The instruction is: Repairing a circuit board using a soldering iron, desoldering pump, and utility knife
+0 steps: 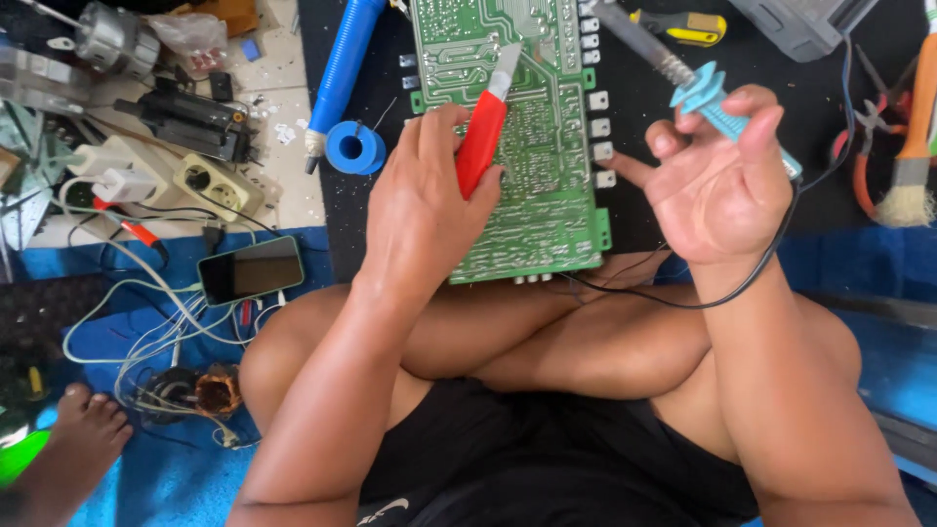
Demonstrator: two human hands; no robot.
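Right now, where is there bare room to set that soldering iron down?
Bare black mat lies between the green circuit board and the pliers. Left of the blue solder spool it is crowded: power strip, phone, cables.

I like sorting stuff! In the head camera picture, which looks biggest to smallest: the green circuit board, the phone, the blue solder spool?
1. Green circuit board
2. Phone
3. Blue solder spool

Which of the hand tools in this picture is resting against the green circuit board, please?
The red-handled knife in the left hand: its blade lies on the circuit board. The soldering iron is lifted in the right hand; the yellow-handled screwdriver lies aside.
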